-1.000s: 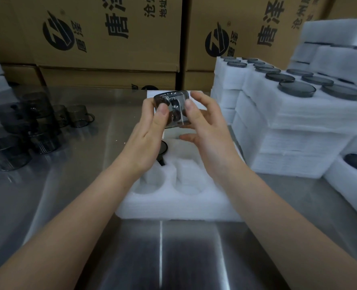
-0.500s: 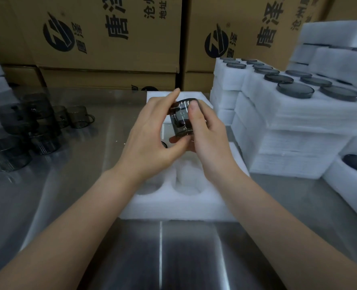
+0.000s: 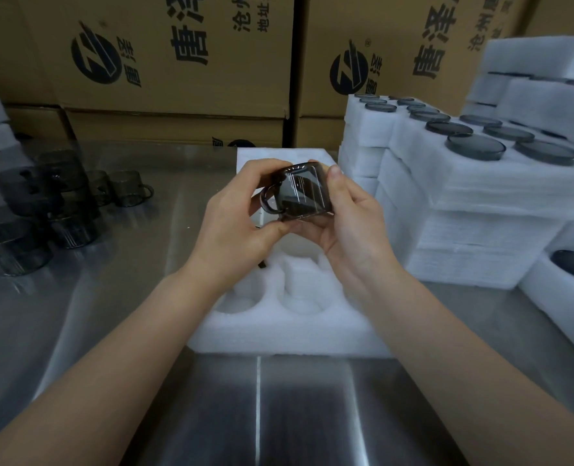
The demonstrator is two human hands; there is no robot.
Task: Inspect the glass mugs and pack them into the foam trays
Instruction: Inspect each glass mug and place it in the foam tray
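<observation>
First, nearest the wearer, the foam tray (image 3: pixel 279 338) lies on the steel table (image 3: pixel 279 415) with its two front pockets unfilled.

Risk: the glass mug (image 3: pixel 302 193) is held in the air above the tray's middle, tilted onto its side. Smooth glass gripped mainly by fingertips may slip and strike the table or a pocket edge. A misaligned handle may also jam on insertion.

Left hand (image 3: pixel 235 227): fingers curled over the mug's top, thumb beneath, beside the handle.

Right hand (image 3: pixel 349 227): thumb on the upper right edge, fingers cupped under the body.

Both hands grip the mug.

Farther left stand loose mugs (image 3: pixel 26 213), farther right are stacked filled trays (image 3: pixel 463 183), and cartons (image 3: pixel 178 62) stand behind.
</observation>
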